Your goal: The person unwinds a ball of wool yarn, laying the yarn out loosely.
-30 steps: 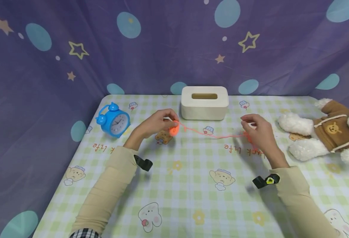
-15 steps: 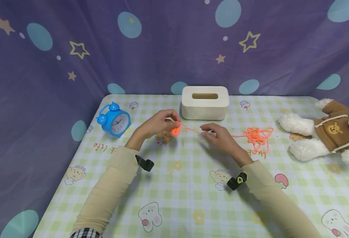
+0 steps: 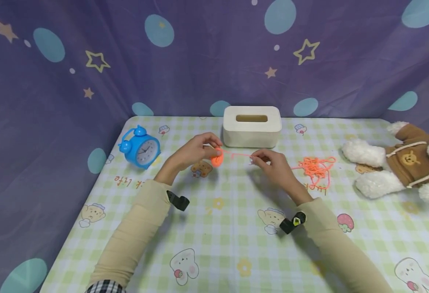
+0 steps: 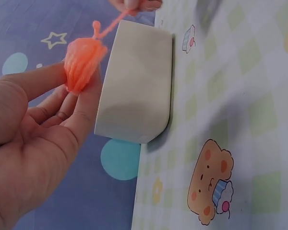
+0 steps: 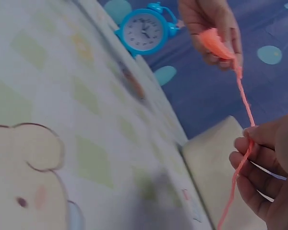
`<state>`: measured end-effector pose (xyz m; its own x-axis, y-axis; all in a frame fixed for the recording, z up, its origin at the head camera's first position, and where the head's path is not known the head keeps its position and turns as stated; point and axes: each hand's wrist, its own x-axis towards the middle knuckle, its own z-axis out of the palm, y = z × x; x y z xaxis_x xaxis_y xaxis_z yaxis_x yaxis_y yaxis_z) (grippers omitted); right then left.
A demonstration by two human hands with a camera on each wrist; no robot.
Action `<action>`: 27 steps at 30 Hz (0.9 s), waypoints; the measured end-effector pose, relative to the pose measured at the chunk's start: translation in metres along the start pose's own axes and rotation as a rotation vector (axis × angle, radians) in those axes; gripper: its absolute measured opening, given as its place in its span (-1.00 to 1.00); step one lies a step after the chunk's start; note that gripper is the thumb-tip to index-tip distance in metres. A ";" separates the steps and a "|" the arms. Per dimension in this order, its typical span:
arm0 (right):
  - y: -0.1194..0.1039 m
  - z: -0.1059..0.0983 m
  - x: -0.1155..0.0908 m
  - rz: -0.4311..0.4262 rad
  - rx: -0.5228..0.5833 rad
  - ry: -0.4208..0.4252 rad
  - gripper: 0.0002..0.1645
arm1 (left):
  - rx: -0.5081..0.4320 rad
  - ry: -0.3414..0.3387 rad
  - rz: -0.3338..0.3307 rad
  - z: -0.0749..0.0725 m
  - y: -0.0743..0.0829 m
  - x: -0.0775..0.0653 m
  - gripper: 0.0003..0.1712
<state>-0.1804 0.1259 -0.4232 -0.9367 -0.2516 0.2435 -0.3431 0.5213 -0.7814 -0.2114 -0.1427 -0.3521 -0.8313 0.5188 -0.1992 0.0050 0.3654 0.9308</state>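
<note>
My left hand pinches a small wound bundle of orange yarn between thumb and fingers, held above the table. From that bundle a strand runs across to my right hand, which pinches it between thumb and fingertips; in the right wrist view it continues down past the fingers. A loose tangle of the same yarn lies on the tablecloth to the right of my right hand. Between the two hands the strand looks nearly straight, with a short bit hanging from it.
Behind the hands stands a white tissue box. A blue alarm clock is at the left on the checked tablecloth. At the right lies a white plush toy in a brown hoodie. A purple patterned curtain hangs behind the table.
My right hand has moved left from over the tangle toward my left hand, and its fingers have closed on the strand. The tangle is now uncovered. My left hand has barely moved.
</note>
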 end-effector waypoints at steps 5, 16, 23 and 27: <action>-0.001 -0.015 -0.002 0.015 0.001 0.089 -0.76 | 0.032 0.015 -0.028 0.000 -0.001 0.000 -0.69; 0.003 -0.030 -0.003 -0.012 0.023 0.218 -0.77 | 0.102 -0.063 -0.025 -0.001 -0.003 -0.001 -0.85; 0.004 -0.038 -0.004 -0.017 0.045 0.299 -0.78 | 0.033 -0.061 -0.009 -0.002 -0.005 -0.001 -0.83; 0.005 -0.044 -0.005 -0.004 0.072 0.338 -0.76 | -0.009 -0.043 0.009 -0.002 -0.006 -0.001 -0.79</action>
<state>-0.1803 0.1658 -0.4033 -0.9096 0.0367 0.4139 -0.3525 0.4593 -0.8153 -0.2113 -0.1468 -0.3567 -0.8067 0.5548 -0.2035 0.0074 0.3539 0.9353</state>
